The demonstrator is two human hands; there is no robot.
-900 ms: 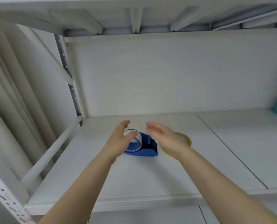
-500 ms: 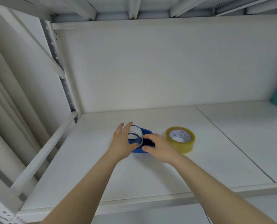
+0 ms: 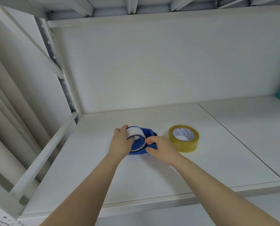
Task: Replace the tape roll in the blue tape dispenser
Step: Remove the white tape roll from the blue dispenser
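Just below centre frame, the blue tape dispenser (image 3: 149,133) sits on the shelf (image 3: 152,176), left hand (image 3: 121,143) wrapped round its white roll (image 3: 134,131), right hand (image 3: 163,148) pinching the body. Light, stiff plastic, probably; I'd grab the roll's rim.

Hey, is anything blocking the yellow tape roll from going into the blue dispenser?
Yes: a white roll sits in the blue dispenser, gripped by the left hand. The right hand holds the dispenser, next to the yellow tape roll.

Left hand (image 3: 121,143), right hand (image 3: 163,149) now on dispenser (image 3: 148,133)
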